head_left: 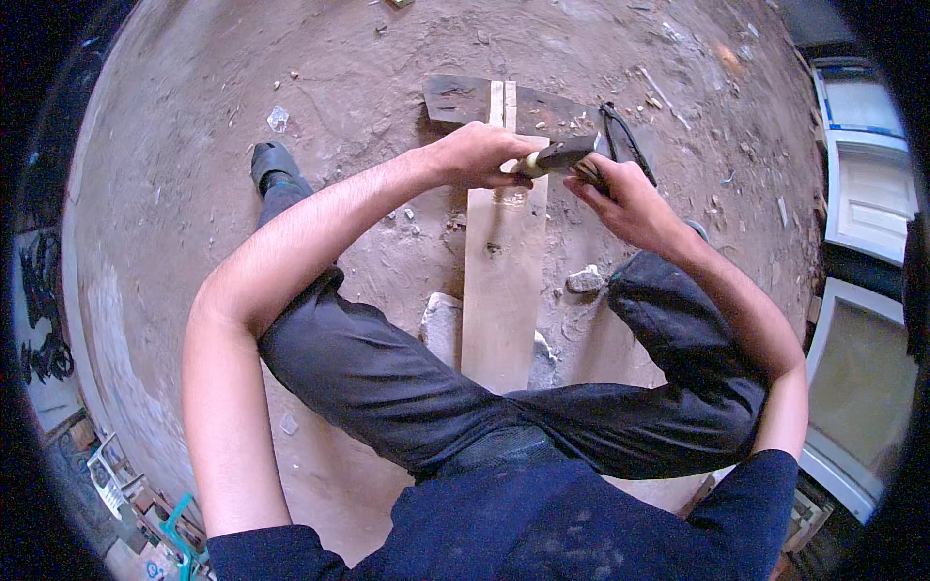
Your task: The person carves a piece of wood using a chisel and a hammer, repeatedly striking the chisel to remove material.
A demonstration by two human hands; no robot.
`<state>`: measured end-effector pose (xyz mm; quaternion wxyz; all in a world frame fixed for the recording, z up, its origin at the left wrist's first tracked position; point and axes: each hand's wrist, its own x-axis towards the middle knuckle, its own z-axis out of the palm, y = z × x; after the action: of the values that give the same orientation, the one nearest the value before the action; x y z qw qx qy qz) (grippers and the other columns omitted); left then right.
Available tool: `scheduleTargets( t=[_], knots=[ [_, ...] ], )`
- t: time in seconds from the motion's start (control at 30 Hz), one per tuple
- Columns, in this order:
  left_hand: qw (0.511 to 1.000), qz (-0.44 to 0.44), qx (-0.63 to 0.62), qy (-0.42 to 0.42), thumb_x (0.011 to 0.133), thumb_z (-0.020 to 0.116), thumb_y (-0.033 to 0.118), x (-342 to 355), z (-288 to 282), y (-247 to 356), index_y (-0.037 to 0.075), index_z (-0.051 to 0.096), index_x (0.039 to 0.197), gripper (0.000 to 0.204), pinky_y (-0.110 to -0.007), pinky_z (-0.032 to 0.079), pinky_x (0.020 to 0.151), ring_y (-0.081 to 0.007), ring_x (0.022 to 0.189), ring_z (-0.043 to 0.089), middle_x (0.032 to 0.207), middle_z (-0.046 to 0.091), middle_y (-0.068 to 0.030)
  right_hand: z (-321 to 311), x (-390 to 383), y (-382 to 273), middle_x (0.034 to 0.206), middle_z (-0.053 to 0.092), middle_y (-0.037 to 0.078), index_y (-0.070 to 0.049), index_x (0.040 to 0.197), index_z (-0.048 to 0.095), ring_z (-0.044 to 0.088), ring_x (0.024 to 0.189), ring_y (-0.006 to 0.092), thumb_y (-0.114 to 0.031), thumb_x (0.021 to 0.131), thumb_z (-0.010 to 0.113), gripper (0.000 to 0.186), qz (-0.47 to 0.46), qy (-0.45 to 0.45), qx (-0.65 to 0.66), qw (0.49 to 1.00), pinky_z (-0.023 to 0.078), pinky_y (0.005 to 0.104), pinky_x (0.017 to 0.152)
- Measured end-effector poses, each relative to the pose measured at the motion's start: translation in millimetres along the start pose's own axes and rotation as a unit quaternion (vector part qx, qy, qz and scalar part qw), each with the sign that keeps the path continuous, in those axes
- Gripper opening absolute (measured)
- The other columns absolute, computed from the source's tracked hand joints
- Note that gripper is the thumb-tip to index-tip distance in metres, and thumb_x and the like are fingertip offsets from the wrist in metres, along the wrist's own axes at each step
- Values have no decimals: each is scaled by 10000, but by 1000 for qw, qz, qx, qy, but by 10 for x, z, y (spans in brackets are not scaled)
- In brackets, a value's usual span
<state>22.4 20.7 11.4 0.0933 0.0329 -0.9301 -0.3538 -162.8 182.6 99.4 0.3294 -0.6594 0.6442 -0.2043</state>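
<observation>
Both the left hand [475, 155] and the right hand [620, 198] are clamped on a hand plane [562, 155] at the plank's [504, 281] far end, where few shavings show, so planing seems barely begun.

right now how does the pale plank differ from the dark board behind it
The plank is pale, clean wood; the board is dark and weathered. The plank runs lengthwise away from the person, between the legs; the board lies crosswise at its far end. The left hand and right hand work a tool over the plank, while neither hand touches the board. Both are flat pieces lying on the dusty ground.
</observation>
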Motion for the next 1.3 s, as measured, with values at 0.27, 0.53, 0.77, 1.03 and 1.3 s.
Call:
scheduleTargets(
  t=[0.27, 0.53, 0.77, 1.03, 1.3],
  knots=[
    [999, 3, 1, -43, 838, 723, 300, 37, -102, 87, 143, 610, 1098, 324, -437, 532, 774, -350, 938, 646, 1010, 667, -87, -14, -28, -10, 694, 582, 213, -6, 1055, 597, 571, 605, 293, -189, 943, 623, 216, -97, 124, 21, 987, 462, 393, 593],
    [997, -6, 13, -77, 846, 719, 302, 27, -90, 165, 135, 620, 1123, 338, -416, 546, 820, -315, 981, 652, 1052, 661, -90, -2, -56, -93, 673, 484, 166, 6, 1028, 580, 457, 602, 231, -173, 947, 618, 200, -48, 80, 57, 994, 417, 372, 577],
    [998, 29, 34, -45, 834, 729, 305, -35, 76, -39, 145, 627, 1094, 322, -432, 544, 792, -340, 933, 658, 958, 678, -118, -39, -46, -119, 655, 467, 160, 19, 994, 586, 441, 588, 171, -173, 942, 626, 203, 30, -3, 20, 999, 407, 367, 566],
    [999, 5, 3, -35, 834, 721, 280, -2, 25, -17, 135, 625, 1072, 295, -432, 542, 779, -326, 932, 664, 976, 681, -105, 32, -38, 4, 655, 519, 172, 1, 1106, 599, 457, 568, 222, -178, 926, 641, 257, 39, -39, 32, 998, 423, 369, 564],
    [999, 21, 16, -29, 822, 724, 249, 9, 74, -74, 143, 628, 1092, 305, -431, 540, 789, -322, 938, 663, 972, 677, -106, 32, -47, -1, 684, 537, 204, 1, 1069, 622, 466, 562, 229, -165, 931, 627, 216, -17, 14, 27, 999, 443, 380, 576]
  ],
)
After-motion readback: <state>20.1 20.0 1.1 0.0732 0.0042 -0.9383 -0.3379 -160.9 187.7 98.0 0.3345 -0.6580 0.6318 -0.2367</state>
